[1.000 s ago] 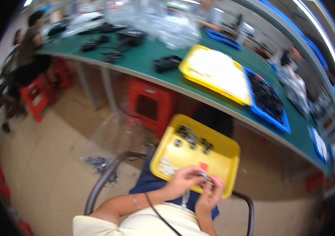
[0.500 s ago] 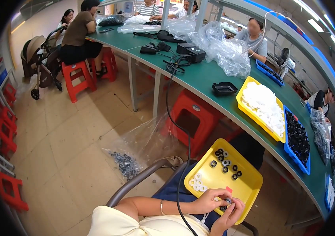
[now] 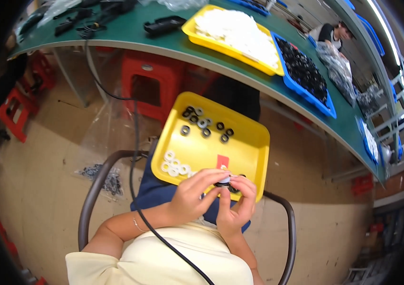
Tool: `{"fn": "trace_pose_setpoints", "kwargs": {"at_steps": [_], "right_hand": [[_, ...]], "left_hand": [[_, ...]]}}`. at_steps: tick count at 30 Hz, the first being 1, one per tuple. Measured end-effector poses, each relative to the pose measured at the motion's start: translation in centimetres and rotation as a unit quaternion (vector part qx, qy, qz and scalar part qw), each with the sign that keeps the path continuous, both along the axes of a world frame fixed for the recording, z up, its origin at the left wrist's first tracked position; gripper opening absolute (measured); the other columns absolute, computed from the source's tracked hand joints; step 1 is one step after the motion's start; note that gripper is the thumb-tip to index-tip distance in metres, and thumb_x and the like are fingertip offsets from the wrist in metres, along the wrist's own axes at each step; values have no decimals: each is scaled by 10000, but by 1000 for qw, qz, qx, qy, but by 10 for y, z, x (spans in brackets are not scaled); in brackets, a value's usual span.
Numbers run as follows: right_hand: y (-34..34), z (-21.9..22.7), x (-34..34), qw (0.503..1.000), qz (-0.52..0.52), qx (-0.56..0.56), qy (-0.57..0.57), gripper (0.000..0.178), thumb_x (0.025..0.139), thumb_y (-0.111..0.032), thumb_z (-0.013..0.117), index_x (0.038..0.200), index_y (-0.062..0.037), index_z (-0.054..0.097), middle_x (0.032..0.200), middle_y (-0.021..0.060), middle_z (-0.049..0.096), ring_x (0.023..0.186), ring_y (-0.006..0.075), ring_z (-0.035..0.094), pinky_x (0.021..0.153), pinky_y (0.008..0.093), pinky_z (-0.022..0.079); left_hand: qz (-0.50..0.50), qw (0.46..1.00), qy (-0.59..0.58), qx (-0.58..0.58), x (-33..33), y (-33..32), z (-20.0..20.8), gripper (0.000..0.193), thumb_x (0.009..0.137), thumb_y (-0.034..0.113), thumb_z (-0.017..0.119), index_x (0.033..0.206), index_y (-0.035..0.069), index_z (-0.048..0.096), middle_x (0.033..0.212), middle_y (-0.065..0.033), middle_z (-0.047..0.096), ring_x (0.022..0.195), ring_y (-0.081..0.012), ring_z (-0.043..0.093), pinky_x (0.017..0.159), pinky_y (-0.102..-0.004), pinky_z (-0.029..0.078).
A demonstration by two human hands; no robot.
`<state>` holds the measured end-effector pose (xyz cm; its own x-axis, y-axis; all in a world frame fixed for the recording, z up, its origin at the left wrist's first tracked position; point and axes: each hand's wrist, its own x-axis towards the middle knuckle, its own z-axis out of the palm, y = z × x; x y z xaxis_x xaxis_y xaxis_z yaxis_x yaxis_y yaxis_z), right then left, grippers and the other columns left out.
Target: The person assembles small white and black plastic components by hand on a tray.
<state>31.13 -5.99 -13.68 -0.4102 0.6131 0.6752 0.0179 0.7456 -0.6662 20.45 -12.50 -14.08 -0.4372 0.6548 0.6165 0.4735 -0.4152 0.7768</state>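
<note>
On my lap rests a yellow tray (image 3: 244, 137). My left hand (image 3: 191, 195) and my right hand (image 3: 236, 205) meet over its near edge, fingertips pinched together on a small ring-shaped part (image 3: 223, 182). It looks dark with a pale piece on it; the fingers cover much of it. Just beyond the fingertips lies a small red piece (image 3: 222, 160). Several black rings (image 3: 206, 132) are scattered across the tray's far left, some with grey or white among them. White rings (image 3: 174, 167) cluster at its near left. Another dark ring partly shows behind my right fingers.
Ahead stands a green table (image 3: 130, 28) with a yellow tray of white parts (image 3: 232, 35) and a blue tray of black parts (image 3: 304, 71). A black cable (image 3: 136, 142) crosses my left arm. Chair armrests flank me; a plastic bag of small rings (image 3: 102, 178) lies on the floor.
My view has swung to the right and downward, so the lap tray and hands appear farther left and higher. Both hands still pinch a small part together, with the fingers slightly shifted.
</note>
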Motion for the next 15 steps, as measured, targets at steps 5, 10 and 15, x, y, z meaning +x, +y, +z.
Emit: {"fn": "trace_pose_setpoints", "kwargs": {"at_steps": [5,10,15], "right_hand": [[0,4,6,999,5,33,-25,315,738,16,701,1023,12,567,984,157,609,903,310,593,827,379,472],[-13,13,5,999,-5,-21,-50,359,726,33,711,1053,29,561,1006,176,612,925,302,614,793,364,510],[-11,8,10,1000,-14,2,-13,347,749,30,699,1063,23,553,1044,186,614,925,309,623,807,365,509]], "left_hand": [[17,999,45,20,2,2,-8,355,737,-110,656,1061,-23,540,1040,-196,636,907,-279,667,777,-317,543],[35,997,55,49,5,3,-14,329,791,-76,640,1072,-13,483,1062,-235,633,931,-301,668,772,-331,551],[-36,999,-22,19,12,-4,0,385,793,-82,585,1163,-27,492,1208,-229,575,1061,-320,616,853,-333,517]]}}
